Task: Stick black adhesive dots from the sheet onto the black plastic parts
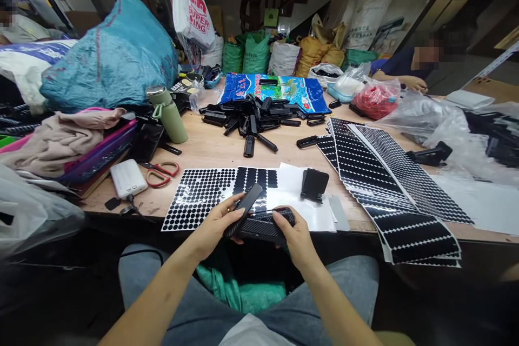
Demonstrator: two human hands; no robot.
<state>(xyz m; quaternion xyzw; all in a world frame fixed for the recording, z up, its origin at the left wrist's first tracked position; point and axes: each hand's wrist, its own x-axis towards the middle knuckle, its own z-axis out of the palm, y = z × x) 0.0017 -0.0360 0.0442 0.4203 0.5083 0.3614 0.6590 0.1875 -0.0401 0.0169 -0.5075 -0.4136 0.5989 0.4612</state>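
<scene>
Between my two hands, just over the table's front edge, is a black folding phone stand (263,225) with a carbon-fibre pattern on its wide part. My left hand (223,221) is closed round its narrow arm, which tilts up to the right. My right hand (295,235) pinches the right end, thumb on top; the fingers underneath are mostly hidden. Below the stand's far side lies a sheet of black round stickers (198,194), beside a sheet of black rectangular stickers (259,177). Another black folded stand (314,184) sits on white paper to the right.
A pile of black plastic parts (259,113) lies mid-table. Long sticker strips (377,178) hang over the front edge at right. Red-handled scissors (162,173), a white power bank (128,178) and a green bottle (170,116) stand left. A person's hand (416,84) rests at far right.
</scene>
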